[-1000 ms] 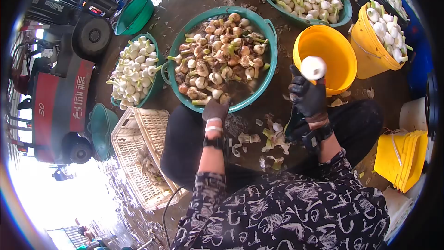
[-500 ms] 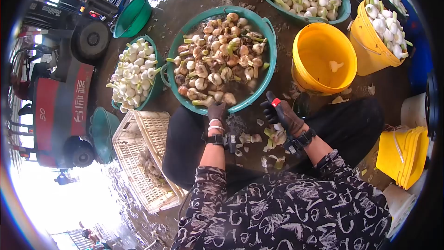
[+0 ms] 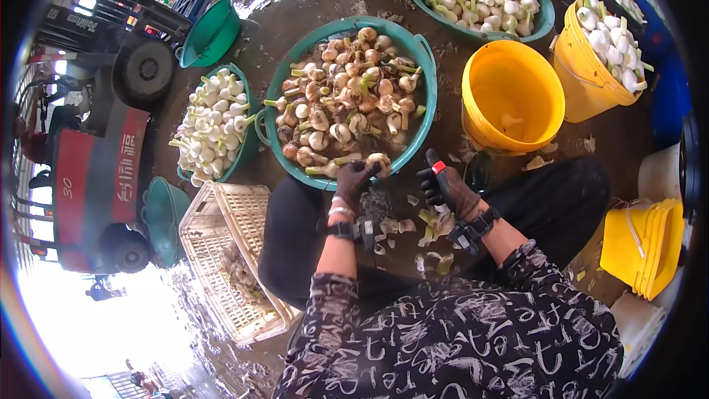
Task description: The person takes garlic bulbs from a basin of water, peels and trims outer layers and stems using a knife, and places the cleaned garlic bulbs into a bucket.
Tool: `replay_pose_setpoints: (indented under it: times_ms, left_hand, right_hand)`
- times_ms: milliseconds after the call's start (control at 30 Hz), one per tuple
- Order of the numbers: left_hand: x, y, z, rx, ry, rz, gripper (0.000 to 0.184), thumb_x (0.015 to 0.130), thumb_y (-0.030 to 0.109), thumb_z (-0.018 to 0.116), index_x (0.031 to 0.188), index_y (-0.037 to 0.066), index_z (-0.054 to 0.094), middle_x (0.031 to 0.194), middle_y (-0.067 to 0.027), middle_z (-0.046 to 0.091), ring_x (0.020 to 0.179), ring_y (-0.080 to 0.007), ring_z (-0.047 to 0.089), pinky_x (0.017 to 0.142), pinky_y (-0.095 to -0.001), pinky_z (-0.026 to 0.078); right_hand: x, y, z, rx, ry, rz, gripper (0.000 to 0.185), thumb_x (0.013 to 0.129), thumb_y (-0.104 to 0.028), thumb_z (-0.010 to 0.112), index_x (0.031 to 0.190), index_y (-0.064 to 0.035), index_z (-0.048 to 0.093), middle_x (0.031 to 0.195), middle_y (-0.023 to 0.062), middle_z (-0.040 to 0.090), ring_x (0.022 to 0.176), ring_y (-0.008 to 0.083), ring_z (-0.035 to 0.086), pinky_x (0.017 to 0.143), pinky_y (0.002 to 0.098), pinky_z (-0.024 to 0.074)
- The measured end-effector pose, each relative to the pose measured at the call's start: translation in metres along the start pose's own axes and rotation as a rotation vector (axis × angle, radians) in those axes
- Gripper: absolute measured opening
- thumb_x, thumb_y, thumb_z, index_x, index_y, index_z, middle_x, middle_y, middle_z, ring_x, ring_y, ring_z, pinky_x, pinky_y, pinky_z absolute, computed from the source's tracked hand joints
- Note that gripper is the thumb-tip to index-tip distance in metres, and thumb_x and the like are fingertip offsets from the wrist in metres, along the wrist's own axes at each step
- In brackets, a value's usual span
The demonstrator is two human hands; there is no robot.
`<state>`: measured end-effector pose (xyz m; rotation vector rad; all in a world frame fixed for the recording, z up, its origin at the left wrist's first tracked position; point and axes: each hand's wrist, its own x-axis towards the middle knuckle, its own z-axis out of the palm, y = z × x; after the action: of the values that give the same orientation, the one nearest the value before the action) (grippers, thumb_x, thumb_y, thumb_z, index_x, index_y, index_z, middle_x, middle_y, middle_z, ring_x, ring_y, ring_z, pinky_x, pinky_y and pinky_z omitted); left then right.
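Note:
My left hand (image 3: 356, 180), in a dark glove, is at the near rim of a large green tub (image 3: 275, 83). Its fingers close on a garlic bulb (image 3: 379, 164) with brownish skin. Unpeeled, dirty garlic (image 3: 340, 100) fills the tub. My right hand (image 3: 450, 189), also gloved and with red tape on the thumb, hovers above the floor between my knees. Its fingers are curled, and whatever they hold is hidden. Garlic peelings (image 3: 432, 225) lie beneath it. Beyond it stands a yellow bucket (image 3: 475, 107) with a pale piece inside.
Clean white garlic fills a green basin (image 3: 548, 18), a yellow bucket (image 3: 565, 96) and a smaller green tub (image 3: 249, 140). A white plastic crate (image 3: 210, 251) stands by my left knee. Stacked yellow buckets (image 3: 639, 247) are at right, a red forklift (image 3: 96, 185) at left.
My left hand has taken a garlic bulb at the tub's near edge and drawn slightly back. The pale piece in the yellow bucket has dropped lower. My right hand has barely moved.

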<state>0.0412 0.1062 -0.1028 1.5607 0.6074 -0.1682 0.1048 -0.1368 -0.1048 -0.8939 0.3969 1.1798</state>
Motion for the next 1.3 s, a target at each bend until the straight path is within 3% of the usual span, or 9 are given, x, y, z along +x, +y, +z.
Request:
replay_pose_setpoints:
  times_ms: [167,233,267,467,700,967,1033,1233,1300]
  left_hand:
    - [-0.064,0.04,0.038,-0.081,-0.366,0.127,0.043,0.076,0.016,0.074,0.111,-0.001,0.056,0.096,-0.0044,0.063,0.083,-0.0102,0.058,0.074,-0.0255,0.049]
    - [-0.071,0.047,0.052,0.014,-0.359,0.177,0.047,0.074,0.015,0.075,0.114,-0.001,0.055,0.102,-0.0061,0.062,0.087,-0.0124,0.06,0.079,-0.0271,0.049]
    - [-0.075,0.049,0.06,0.12,-0.293,0.208,0.048,0.074,0.015,0.075,0.114,-0.001,0.055,0.101,-0.0061,0.062,0.087,-0.0129,0.06,0.079,-0.0273,0.049]
    - [-0.088,0.061,0.061,0.813,-0.148,0.313,0.043,0.073,0.015,0.075,0.109,-0.002,0.06,0.098,-0.007,0.065,0.088,-0.0131,0.06,0.08,-0.0274,0.049]
    - [-0.091,0.054,0.062,-0.056,-0.176,0.193,0.062,0.068,0.019,0.081,0.116,-0.005,0.051,0.106,-0.0111,0.062,0.095,-0.0146,0.058,0.085,-0.0277,0.048]
    - [-0.092,0.07,0.056,0.748,0.181,0.849,0.073,0.066,0.024,0.08,0.126,-0.001,0.046,0.113,-0.0165,0.059,0.103,-0.028,0.059,0.091,-0.035,0.045]
    - [-0.089,0.061,0.048,0.772,-0.306,0.367,0.046,0.074,0.024,0.073,0.111,0.0,0.059,0.097,-0.0146,0.065,0.093,-0.0238,0.063,0.082,-0.0333,0.048]
    - [-0.094,0.034,0.05,0.511,-0.188,0.083,0.029,0.084,0.022,0.062,0.104,0.001,0.063,0.095,-0.0155,0.067,0.085,-0.0212,0.064,0.074,-0.0317,0.047]
    - [-0.1,0.026,0.049,-0.491,-0.19,-0.148,0.032,0.086,0.018,0.059,0.11,-0.004,0.059,0.094,-0.0162,0.066,0.078,-0.0161,0.061,0.074,-0.0293,0.048]
  right_hand:
    - [-0.014,0.006,0.016,-0.384,0.002,-0.247,0.039,0.089,-0.042,0.053,0.088,-0.0037,0.061,0.068,0.0012,0.055,0.05,0.0115,0.05,0.045,0.0239,0.0407]
    - [0.004,0.015,0.004,-1.045,-0.017,-1.081,0.039,0.089,-0.039,0.054,0.083,-0.0023,0.064,0.069,0.0012,0.059,0.053,0.0113,0.053,0.05,0.0268,0.0443]
    - [-0.019,0.006,0.024,-0.617,0.081,-0.537,0.037,0.089,-0.034,0.055,0.082,0.0009,0.065,0.067,0.002,0.061,0.057,0.0107,0.055,0.055,0.0284,0.0462]
    - [-0.04,-0.002,0.029,-0.927,0.037,-0.544,0.031,0.09,-0.029,0.053,0.084,-0.0007,0.064,0.067,0.0003,0.058,0.061,0.0064,0.05,0.054,0.0244,0.0421]
    - [-0.062,-0.006,0.046,-0.113,-0.253,-0.166,0.05,0.088,-0.053,0.047,0.096,-0.0066,0.062,0.076,0.0037,0.06,0.062,0.0136,0.058,0.059,0.0294,0.0507]
    - [-0.032,0.002,0.018,-0.787,-0.193,-0.245,0.049,0.089,-0.056,0.043,0.083,-0.0093,0.057,0.069,-0.0015,0.056,0.054,0.0055,0.051,0.05,0.0217,0.0389]
    - [-0.025,0.007,0.01,-0.889,-0.335,-0.344,0.049,0.087,-0.055,0.049,0.085,-0.0069,0.057,0.072,0.0018,0.058,0.06,0.0096,0.055,0.055,0.0264,0.0424]
    - [-0.051,-0.004,0.028,-1.188,-0.397,-0.708,0.046,0.079,-0.026,0.068,0.116,-0.003,0.053,0.102,0.0105,0.061,0.095,0.0179,0.058,0.083,0.0305,0.0442]
    - [-0.053,-0.011,0.031,-1.1,-0.468,-0.595,0.051,0.076,-0.018,0.072,0.12,-0.0029,0.051,0.109,0.0106,0.059,0.1,0.0175,0.055,0.09,0.0297,0.0422]
